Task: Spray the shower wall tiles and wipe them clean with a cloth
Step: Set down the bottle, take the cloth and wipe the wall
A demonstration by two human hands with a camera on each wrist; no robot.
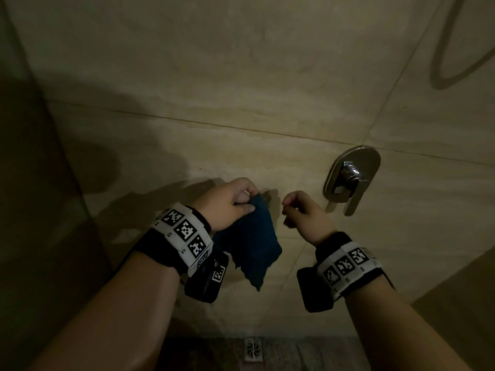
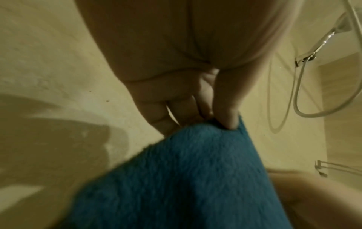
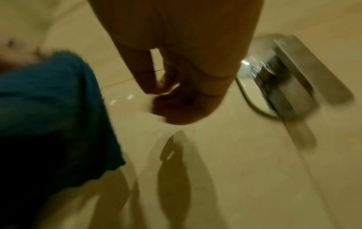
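Dim shower stall, beige wall tiles (image 1: 241, 76) ahead. Left hand (image 1: 230, 203) raised before the wall, thumb and fingers (image 2: 228, 117) pinching the top edge of a dark teal cloth (image 1: 247, 242) — the rest of it hanging loose below the hand, ragged lower corner pointing down, just in front of the tiles; contact with the wall not discernible. Right hand (image 1: 305, 214) a little to the right of the cloth and apart from it, fingers curled inward, grasping nothing. Same curl seen from the right wrist view, though blurred (image 3: 182, 96). Chrome mixer handle (image 1: 351, 180) on its oval plate just right of the right hand, lever pointing down. Shower hose (image 2: 305, 100) looping on the wall farther right, with the handset bracket above it. Small floor drain (image 1: 253, 349) at the bottom, below the gap between the forearms. Marker-patterned bands (image 1: 184, 236) strapped on both wrists — shadows of the hands falling on the tiles.
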